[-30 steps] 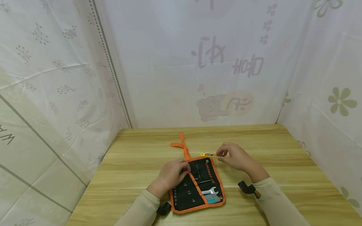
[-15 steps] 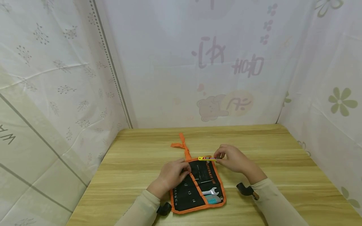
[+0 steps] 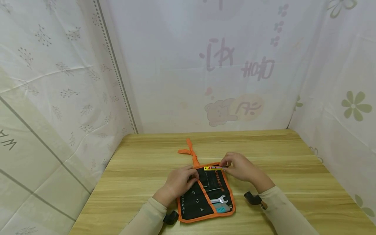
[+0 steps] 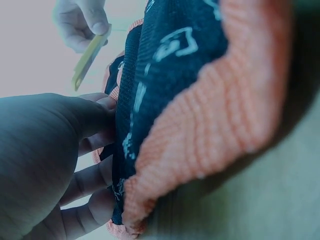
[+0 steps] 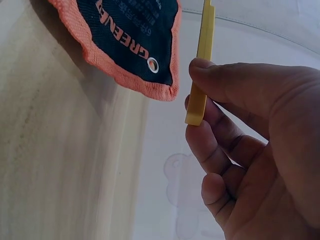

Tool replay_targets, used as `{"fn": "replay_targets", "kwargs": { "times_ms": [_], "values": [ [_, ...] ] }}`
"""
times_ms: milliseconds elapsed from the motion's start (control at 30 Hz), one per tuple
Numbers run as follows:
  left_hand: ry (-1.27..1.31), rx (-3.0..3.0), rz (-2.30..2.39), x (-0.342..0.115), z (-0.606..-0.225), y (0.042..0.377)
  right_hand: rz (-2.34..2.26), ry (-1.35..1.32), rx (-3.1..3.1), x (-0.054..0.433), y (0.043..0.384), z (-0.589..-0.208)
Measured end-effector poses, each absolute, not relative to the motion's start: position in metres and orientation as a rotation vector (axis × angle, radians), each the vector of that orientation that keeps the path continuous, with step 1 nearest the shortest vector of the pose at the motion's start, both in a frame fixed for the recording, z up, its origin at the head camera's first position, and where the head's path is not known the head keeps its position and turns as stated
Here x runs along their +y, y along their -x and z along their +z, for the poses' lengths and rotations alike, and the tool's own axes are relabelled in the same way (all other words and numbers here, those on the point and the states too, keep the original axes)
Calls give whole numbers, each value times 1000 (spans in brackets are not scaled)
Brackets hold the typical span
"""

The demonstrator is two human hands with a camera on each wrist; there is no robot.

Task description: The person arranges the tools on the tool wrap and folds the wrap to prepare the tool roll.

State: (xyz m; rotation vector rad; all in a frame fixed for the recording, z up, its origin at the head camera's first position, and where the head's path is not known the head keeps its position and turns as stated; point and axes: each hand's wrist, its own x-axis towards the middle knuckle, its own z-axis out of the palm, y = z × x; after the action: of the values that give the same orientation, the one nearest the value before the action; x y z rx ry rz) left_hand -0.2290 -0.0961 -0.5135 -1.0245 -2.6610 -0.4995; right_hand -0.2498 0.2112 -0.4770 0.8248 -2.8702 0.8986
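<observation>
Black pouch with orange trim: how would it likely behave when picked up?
The pouch is probably floppy: its woven orange edge ripples in the left wrist view. It would likely sag toward the end nearest the person, where the wrench and teal item sit.

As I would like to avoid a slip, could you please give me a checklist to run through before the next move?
1. Right hand grip on the yellow item: ok, pinched between thumb and fingers.
2. Left hand on the tool pouch: ok, it holds the pocket edge.
3. Orange tie out of the way: ok, it lies loose beyond the pouch.
4. Wrench in its pocket: ok, its head sticks out.
5. Yellow item inside a pocket: not ok, it is held in the air, apart from the pouch.
6. Pocket mouth open wide enough: cannot tell, the left hand covers part.
</observation>
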Motion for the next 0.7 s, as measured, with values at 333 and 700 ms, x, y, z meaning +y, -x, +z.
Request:
{"fn": "replay_targets", "kwargs": {
  "times_ms": [333,700],
  "values": [
    [1020,-2658,-510,-96,-514,229,891,-834,-2906,205,250,-483],
    [1031,-2646,-518,-96,-513,229,834,-873,-2936,197,246,-487]
  ]
}}
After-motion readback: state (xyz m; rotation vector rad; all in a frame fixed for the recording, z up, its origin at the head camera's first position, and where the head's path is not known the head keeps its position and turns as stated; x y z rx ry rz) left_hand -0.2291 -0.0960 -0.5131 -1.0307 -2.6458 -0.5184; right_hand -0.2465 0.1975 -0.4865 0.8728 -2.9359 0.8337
